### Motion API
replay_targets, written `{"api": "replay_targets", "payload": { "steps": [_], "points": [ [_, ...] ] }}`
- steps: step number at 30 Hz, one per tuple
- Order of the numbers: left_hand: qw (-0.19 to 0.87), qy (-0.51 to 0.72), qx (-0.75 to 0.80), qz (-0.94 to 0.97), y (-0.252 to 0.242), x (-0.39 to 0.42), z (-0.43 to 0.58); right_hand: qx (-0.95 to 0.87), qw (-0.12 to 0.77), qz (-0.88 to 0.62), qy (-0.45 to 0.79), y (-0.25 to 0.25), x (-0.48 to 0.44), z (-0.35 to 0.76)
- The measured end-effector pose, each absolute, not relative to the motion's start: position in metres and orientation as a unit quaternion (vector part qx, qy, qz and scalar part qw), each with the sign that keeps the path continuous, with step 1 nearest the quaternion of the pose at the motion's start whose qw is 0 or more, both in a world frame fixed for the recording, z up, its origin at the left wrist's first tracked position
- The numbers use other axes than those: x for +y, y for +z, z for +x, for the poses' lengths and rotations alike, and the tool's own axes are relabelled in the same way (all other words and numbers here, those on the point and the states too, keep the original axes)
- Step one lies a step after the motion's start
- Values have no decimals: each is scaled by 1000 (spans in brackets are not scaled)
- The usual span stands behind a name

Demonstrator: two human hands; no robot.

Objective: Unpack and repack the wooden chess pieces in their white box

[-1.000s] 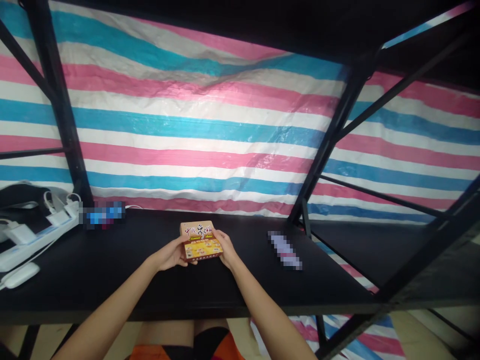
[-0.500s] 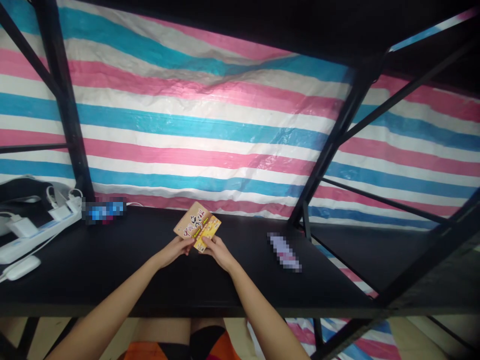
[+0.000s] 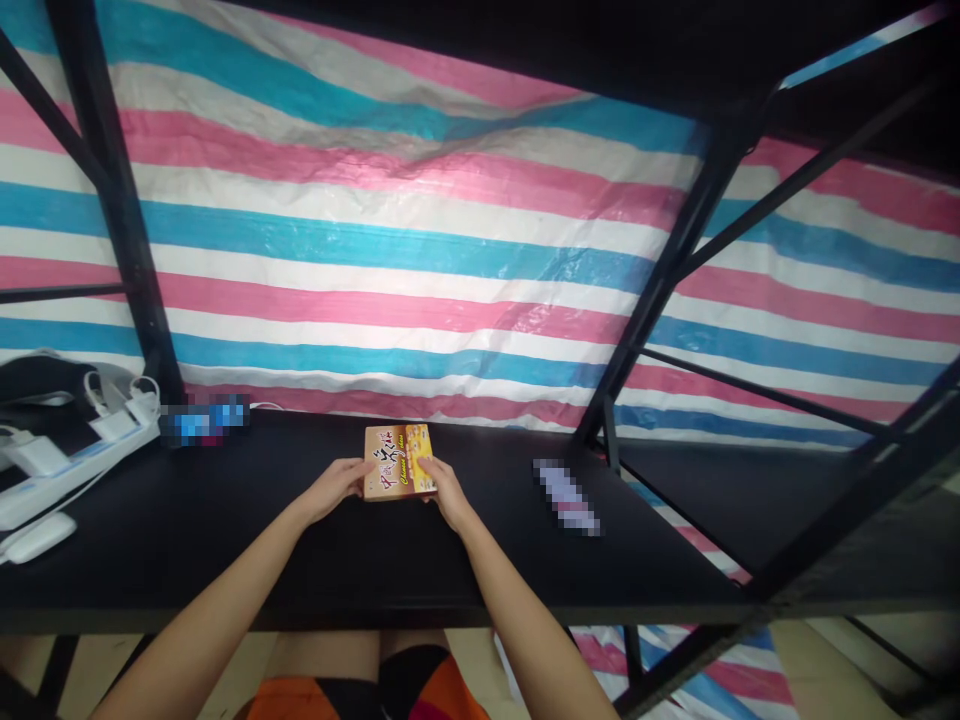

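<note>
A small tan and yellow Chinese chess box, printed with large characters and the words "Chinese chess", is held between both hands over the middle of the black desk. My left hand grips its left side, thumb on the top face. On the right side, my right hand holds it with the thumb over the yellow part. The fingers beneath the box are mostly hidden. Its printed face points up toward me, and the long edges run roughly level across the view.
At the left lies a white power strip with chargers and cables, beside a blurred blue item. A blurred pale purple item rests on the right. Black metal posts and a striped tarp stand behind the desk.
The Chinese chess box has turned from a tilted, corner-up position to nearly square with me. My hands have moved apart from its lower corner to its left and right sides.
</note>
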State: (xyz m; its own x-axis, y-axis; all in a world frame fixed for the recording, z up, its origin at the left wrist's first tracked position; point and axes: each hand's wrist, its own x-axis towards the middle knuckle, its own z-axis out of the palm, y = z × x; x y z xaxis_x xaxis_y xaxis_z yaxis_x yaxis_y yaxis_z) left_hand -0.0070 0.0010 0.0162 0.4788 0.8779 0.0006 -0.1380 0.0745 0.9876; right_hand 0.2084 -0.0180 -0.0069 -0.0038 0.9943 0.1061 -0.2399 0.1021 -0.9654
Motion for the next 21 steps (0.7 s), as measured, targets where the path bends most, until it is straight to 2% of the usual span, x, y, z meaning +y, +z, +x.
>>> {"api": "replay_targets", "payload": {
  "steps": [9, 16, 21],
  "points": [
    [715, 266, 304, 570, 27, -13, -14, -457, 636, -427, 452, 3, -20, 214],
    [752, 267, 280, 534, 32, -17, -16, -506, 558, -422, 504, 6, -27, 208],
    [726, 312, 312, 528, 23, -16, -9, -495, 557, -421, 517, 2, -26, 206]
  ]
}}
